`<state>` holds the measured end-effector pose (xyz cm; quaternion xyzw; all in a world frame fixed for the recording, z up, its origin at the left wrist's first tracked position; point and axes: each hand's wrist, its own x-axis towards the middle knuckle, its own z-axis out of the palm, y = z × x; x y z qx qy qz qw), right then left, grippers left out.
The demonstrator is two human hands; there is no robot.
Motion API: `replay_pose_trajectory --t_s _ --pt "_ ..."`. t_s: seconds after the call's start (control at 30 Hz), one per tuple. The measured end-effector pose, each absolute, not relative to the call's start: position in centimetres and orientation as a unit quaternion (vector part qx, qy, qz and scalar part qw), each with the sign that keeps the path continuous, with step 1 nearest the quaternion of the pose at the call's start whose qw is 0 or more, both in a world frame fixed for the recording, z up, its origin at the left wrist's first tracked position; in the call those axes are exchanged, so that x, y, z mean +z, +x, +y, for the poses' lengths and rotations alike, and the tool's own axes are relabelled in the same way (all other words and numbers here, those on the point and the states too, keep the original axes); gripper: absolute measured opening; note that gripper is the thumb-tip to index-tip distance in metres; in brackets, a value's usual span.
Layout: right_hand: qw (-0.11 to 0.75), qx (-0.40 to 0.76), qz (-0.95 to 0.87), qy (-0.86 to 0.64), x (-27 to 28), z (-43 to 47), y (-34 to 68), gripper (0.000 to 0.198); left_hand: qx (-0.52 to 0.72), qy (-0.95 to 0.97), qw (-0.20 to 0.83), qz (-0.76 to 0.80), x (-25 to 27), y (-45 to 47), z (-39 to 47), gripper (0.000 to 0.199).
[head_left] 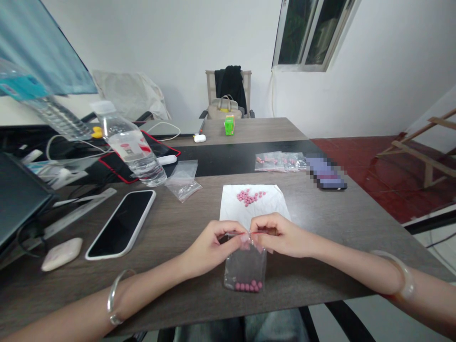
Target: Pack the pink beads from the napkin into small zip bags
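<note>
Both my hands pinch the top edge of a small clear zip bag (245, 266) with a red line along its mouth. My left hand (219, 242) grips the left part of that edge, and my right hand (276, 235) the part just right of its middle. Several pink round pills (249, 286) lie at the bottom of the bag, near the table's front edge. Beyond my hands, a white sheet of paper (278, 197) carries a loose heap of more pink pills (247, 196). My fingers hide part of the bag's mouth.
Left stand a white-framed phone (123, 223), a computer mouse (62, 254), empty zip bags (184, 178) and a tilted-looking water bottle (133, 147). Filled zip bags (280, 161) and another phone (326, 172) lie back right. A green box (229, 125) stands farther back on the table (342, 228).
</note>
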<state>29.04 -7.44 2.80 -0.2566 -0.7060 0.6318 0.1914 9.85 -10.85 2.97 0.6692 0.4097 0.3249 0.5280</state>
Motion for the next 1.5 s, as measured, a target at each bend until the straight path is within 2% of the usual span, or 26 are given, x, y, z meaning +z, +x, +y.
replay_pose_trajectory --t_s 0.27,0.47,0.7,0.97,1.27,1.5 --pt "0.192 0.646 -0.690 -0.265 2.6 -7.2 29.0 0.020 0.336 0.637 0.561 0.408 2.8 9.8 -10.6 0.024" --pt "0.159 0.655 -0.692 -0.259 2.3 -6.8 29.2 0.039 0.347 0.632 0.563 0.403 3.1 9.9 -10.6 0.032" --pt "0.174 0.624 -0.722 -0.244 2.3 -6.6 29.2 0.050 0.353 0.620 0.559 0.422 2.8 10.0 -10.6 0.033" --pt "0.129 0.646 -0.692 -0.297 2.4 -6.7 29.2 0.047 0.340 0.578 0.602 0.434 2.6 9.9 -10.7 0.029" --pt "0.097 0.679 -0.672 -0.281 2.7 -5.8 29.6 0.048 0.338 0.569 0.633 0.401 2.8 9.8 -10.4 0.025" --pt "0.160 0.645 -0.687 -0.294 2.6 -6.3 29.5 0.043 0.351 0.602 0.607 0.382 2.9 9.9 -10.6 0.031"
